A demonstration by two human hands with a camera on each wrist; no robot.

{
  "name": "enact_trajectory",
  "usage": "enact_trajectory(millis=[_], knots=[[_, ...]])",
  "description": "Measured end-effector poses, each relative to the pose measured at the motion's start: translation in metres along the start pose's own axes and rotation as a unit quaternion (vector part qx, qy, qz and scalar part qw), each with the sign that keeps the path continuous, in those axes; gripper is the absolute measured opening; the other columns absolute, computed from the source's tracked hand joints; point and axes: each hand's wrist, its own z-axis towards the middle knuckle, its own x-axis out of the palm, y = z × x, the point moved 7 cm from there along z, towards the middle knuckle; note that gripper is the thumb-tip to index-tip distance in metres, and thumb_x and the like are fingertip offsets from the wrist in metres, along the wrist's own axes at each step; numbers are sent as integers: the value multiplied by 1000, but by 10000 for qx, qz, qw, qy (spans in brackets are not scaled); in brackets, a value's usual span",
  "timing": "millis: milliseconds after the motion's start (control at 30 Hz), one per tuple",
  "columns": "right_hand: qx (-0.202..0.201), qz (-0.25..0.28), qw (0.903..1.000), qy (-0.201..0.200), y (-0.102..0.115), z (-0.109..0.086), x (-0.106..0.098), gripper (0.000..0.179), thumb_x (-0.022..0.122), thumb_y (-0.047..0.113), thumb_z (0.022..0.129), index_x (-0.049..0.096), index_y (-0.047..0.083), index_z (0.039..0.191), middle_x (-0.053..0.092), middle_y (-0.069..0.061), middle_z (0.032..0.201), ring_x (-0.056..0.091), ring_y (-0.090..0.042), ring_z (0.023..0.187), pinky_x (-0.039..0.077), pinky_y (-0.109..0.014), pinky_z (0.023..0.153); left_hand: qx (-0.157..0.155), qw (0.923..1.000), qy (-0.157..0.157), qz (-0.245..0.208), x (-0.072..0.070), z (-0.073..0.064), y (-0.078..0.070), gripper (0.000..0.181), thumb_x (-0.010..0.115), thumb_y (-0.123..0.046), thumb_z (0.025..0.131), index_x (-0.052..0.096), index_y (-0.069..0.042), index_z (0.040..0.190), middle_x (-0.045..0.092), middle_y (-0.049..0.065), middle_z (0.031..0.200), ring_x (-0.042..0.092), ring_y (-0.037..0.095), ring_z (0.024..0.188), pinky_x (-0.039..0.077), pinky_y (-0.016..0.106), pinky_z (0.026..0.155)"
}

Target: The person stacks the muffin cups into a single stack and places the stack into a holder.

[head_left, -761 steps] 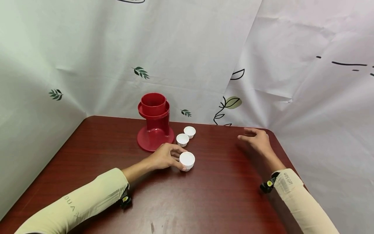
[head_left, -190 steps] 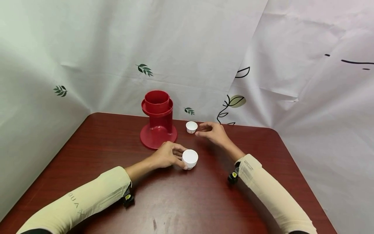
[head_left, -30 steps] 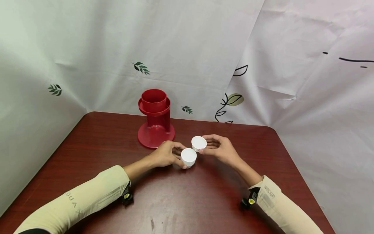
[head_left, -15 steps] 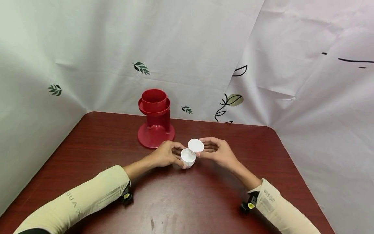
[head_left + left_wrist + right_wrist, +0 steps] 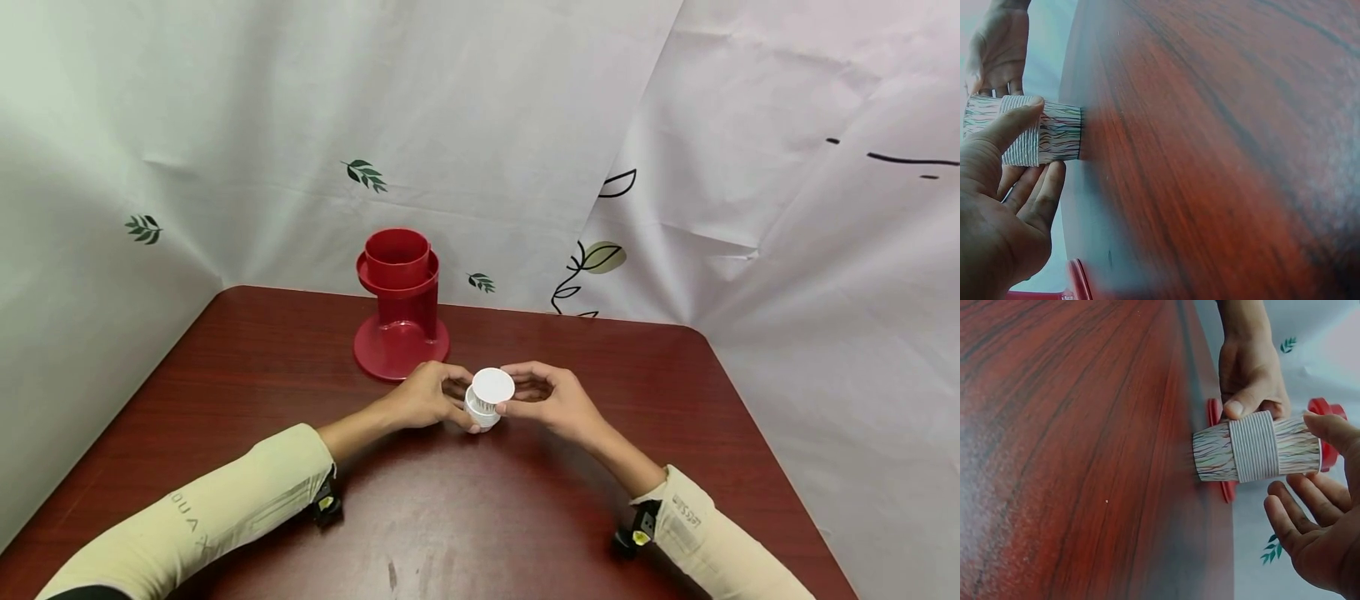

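Note:
In the head view my left hand (image 5: 420, 400) holds a stack of white paper baking cups (image 5: 481, 419) upright on the table, thumb on the near side and fingers behind. My right hand (image 5: 564, 407) pinches the rim of one more baking cup (image 5: 493, 385), which sits partly inside the top of the stack, mouth up. Seen from the right wrist, a ribbed band of nested rims (image 5: 1255, 448) lies between the bottom cup's wavy-line wall (image 5: 1214, 452) and the raised cup (image 5: 1299, 447). The left wrist view shows my left thumb pressed on the ribbed band (image 5: 1021, 147).
A red plastic stand (image 5: 401, 308) with a round base and cup-shaped top stands behind my left hand, towards the back of the dark reddish wooden table (image 5: 600, 350). A white printed cloth (image 5: 480, 150) hangs right behind the table's back edge.
My right hand has brought its baking cup left and towards me, from behind the stack into its mouth. The left hand stays on the stack. The loose cups seen earlier beside the red stand are gone from there.

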Motion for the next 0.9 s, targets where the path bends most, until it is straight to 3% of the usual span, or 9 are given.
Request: enact_trajectory(millis=[533, 900], knots=[[98, -5, 9999, 75, -8, -1, 8, 50, 93, 12, 91, 77, 3, 138, 82, -18, 130, 82, -20, 108, 68, -23, 93, -4, 10000, -15, -59, 0, 1, 0, 54, 102, 0, 73, 80, 3, 122, 84, 15, 116, 84, 20, 104, 72, 34, 94], [68, 113, 9997, 193, -14, -1, 16, 53, 93, 8, 92, 73, -3, 140, 80, -24, 133, 83, -31, 116, 69, -27, 98, 86, 9999, -48, 135, -2, -1, -1, 55, 104, -5, 74, 81, 1, 124, 85, 13, 115, 83, 18, 103, 72, 32, 93]])
